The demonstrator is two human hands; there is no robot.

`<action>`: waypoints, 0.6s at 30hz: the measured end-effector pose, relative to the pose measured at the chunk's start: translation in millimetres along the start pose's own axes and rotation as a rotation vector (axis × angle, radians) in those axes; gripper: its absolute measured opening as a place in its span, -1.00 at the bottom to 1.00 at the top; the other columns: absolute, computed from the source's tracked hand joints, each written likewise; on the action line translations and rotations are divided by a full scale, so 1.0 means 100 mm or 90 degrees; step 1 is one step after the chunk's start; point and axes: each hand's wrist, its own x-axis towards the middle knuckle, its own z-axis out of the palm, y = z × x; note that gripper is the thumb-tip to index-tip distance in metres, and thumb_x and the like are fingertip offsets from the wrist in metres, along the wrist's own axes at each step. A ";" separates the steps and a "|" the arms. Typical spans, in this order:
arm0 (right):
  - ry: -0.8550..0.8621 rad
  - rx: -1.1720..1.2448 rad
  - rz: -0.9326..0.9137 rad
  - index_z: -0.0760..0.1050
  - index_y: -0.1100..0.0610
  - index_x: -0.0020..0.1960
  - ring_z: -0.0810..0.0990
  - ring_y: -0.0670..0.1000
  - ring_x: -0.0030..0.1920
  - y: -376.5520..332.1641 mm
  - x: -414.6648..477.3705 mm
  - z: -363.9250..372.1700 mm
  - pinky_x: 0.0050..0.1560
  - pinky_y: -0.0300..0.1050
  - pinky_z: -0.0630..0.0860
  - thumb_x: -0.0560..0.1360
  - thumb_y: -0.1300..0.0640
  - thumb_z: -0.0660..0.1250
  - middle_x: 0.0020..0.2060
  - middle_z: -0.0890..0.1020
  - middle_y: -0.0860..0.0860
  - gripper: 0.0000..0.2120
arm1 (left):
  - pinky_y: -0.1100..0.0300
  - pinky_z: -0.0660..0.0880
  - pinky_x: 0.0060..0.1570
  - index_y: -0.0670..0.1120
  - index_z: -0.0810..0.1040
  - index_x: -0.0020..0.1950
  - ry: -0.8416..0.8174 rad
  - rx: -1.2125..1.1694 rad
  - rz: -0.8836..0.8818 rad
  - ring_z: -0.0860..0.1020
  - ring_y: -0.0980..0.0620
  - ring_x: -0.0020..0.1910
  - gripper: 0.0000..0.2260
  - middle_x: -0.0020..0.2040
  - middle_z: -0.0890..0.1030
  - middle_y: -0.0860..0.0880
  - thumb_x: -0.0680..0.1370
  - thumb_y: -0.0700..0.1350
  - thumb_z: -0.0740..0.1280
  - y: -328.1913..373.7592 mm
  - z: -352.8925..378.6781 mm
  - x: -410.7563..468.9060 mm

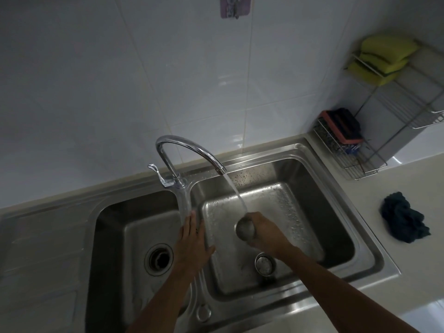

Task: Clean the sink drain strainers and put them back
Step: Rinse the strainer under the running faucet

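My right hand (264, 234) grips a round metal strainer (245, 228) above the right basin, right where the stream of water (236, 194) from the faucet (189, 152) lands. A second strainer (264, 263) sits in the right basin's drain. The left basin's drain (159, 259) shows as an open dark hole. My left hand (192, 243) lies flat with straight fingers on the divider between the two basins and holds nothing.
A steel double sink (360, 267) is set in a pale counter. A dark cloth (403, 221) lies on the counter to the right. A wire rack (355, 150) in the back right corner holds sponges, with yellow sponges (382, 57) on its upper shelf.
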 end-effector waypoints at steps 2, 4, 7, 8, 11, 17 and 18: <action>-0.101 -0.123 -0.054 0.29 0.04 0.44 0.45 0.08 0.34 0.06 -0.07 0.06 0.22 -0.03 0.51 0.35 0.13 0.55 0.37 0.43 0.03 -0.26 | -0.10 -0.07 0.61 -0.09 -0.09 0.68 -0.005 0.003 0.000 -0.26 -0.20 0.63 -0.10 0.63 -0.32 -0.20 0.55 0.37 0.22 -0.01 0.00 0.00; -0.156 -0.225 -0.099 0.25 0.06 0.45 0.38 0.11 0.39 0.10 -0.11 0.10 0.21 0.03 0.52 0.39 0.14 0.51 0.40 0.39 0.05 -0.28 | -0.10 -0.06 0.61 -0.08 -0.10 0.67 -0.010 0.007 0.002 -0.26 -0.20 0.63 -0.10 0.63 -0.33 -0.20 0.55 0.37 0.21 -0.02 0.00 0.00; -0.173 -0.319 -0.176 0.29 0.07 0.44 0.34 0.13 0.37 0.12 -0.12 0.12 0.27 0.04 0.48 0.42 0.13 0.46 0.38 0.39 0.03 -0.35 | -0.10 -0.06 0.61 -0.09 -0.08 0.68 -0.003 0.008 0.002 -0.24 -0.20 0.64 -0.11 0.63 -0.32 -0.19 0.55 0.36 0.22 -0.02 0.00 0.00; -0.172 -0.339 -0.197 0.30 0.06 0.44 0.34 0.13 0.36 0.13 -0.11 0.11 0.28 0.04 0.46 0.43 0.11 0.44 0.37 0.39 0.02 -0.37 | -0.09 -0.06 0.61 -0.09 -0.08 0.68 -0.002 0.009 0.000 -0.24 -0.20 0.64 -0.11 0.63 -0.31 -0.19 0.55 0.36 0.22 -0.02 0.01 0.00; -0.168 -0.363 -0.226 0.32 0.02 0.45 0.34 0.14 0.36 0.15 -0.09 0.09 0.34 0.04 0.42 0.45 0.06 0.42 0.38 0.38 0.02 -0.39 | -0.10 -0.06 0.61 -0.09 -0.10 0.68 -0.004 0.007 -0.006 -0.25 -0.20 0.64 -0.09 0.63 -0.31 -0.20 0.55 0.37 0.22 -0.01 0.02 0.01; -0.092 -0.330 -0.138 0.28 0.05 0.47 0.31 0.12 0.37 0.21 -0.10 0.04 0.33 -0.04 0.42 0.41 -0.02 0.47 0.42 0.35 0.03 -0.29 | -0.15 -0.11 0.60 -0.09 -0.14 0.67 -0.029 0.026 -0.020 -0.27 -0.23 0.63 -0.10 0.63 -0.32 -0.22 0.56 0.36 0.21 0.05 -0.01 0.02; -0.070 -0.313 -0.104 0.26 0.07 0.47 0.33 0.11 0.33 0.23 -0.11 0.03 0.30 -0.07 0.43 0.39 -0.04 0.48 0.40 0.36 0.05 -0.27 | -0.16 -0.11 0.60 -0.08 -0.13 0.67 -0.031 0.020 -0.024 -0.26 -0.24 0.63 -0.10 0.63 -0.31 -0.23 0.57 0.35 0.22 0.07 -0.02 0.02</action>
